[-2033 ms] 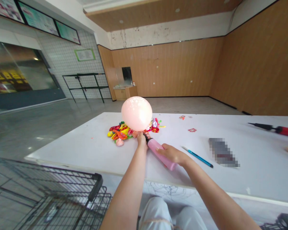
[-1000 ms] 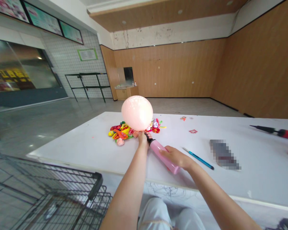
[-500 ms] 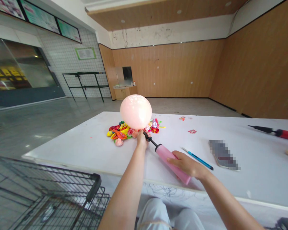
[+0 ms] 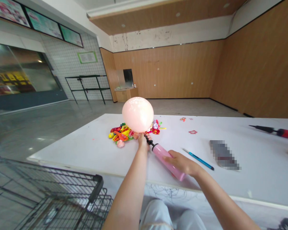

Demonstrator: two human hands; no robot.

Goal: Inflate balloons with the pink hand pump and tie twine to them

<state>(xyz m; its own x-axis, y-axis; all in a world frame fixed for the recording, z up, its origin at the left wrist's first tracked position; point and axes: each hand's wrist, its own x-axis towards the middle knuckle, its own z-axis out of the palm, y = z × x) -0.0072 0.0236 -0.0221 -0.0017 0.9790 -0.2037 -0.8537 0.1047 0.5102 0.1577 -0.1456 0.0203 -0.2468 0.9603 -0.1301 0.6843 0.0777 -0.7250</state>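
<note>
A pale pink inflated balloon (image 4: pixel 137 114) stands above the white table, its lower end at my left hand (image 4: pixel 143 140). That hand is closed where the balloon's neck meets the black front end of a hand pump, and its fingers are partly hidden. My right hand (image 4: pixel 180 162) is wrapped round the pink barrel of the balloon pump (image 4: pixel 162 155), which slants down to the right. Only a short stretch of black rod shows between barrel and front end. Several uninflated balloons (image 4: pixel 121 135) in many colours lie piled behind and left of my left hand.
On the white table (image 4: pixel 86 143), a blue pen-like tool (image 4: pixel 200 160) and a blurred-out phone-like object (image 4: pixel 224 155) lie right of my right hand. A red-and-black pump (image 4: pixel 278 131) rests farther right. Small red cutouts (image 4: pixel 192 132) lie beyond. A black wire cart (image 4: pixel 86 188) stands at front left.
My right hand has pushed the pink barrel up and left toward my left hand, so less rod shows. The balloon stays at my left hand. The whole view has shifted slightly.
</note>
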